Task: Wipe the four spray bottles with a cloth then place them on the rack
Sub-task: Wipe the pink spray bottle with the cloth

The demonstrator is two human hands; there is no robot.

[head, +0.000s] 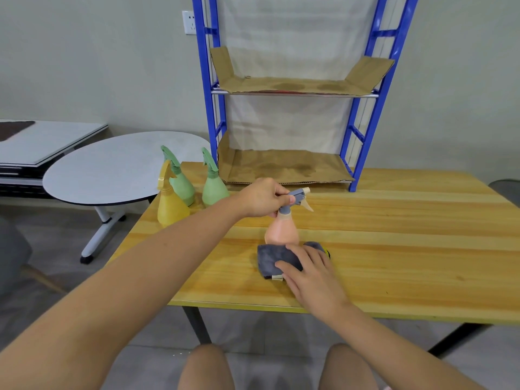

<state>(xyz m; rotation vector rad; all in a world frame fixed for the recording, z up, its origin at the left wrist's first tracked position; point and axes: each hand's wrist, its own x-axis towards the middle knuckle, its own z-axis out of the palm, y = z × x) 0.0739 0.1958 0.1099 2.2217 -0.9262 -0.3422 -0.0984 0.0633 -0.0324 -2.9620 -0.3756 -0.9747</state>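
Observation:
A pink spray bottle (281, 230) with a grey head stands upright on the wooden table (394, 249). My left hand (260, 197) grips its grey spray head. My right hand (312, 268) lies flat on a folded grey cloth (277, 257) in front of the bottle's base, fingers spread. At the table's far left corner stand a yellow spray bottle (170, 208) and two green spray bottles (181, 185) (214, 188). The blue rack (363, 153) stands at the back of the table, with cardboard lining both its shelves.
A round white side table (112, 170) stands left of the wooden table, with a low white platform (42, 142) behind it. A grey chair edge (506, 190) shows at the far right. My knees are below the table's near edge.

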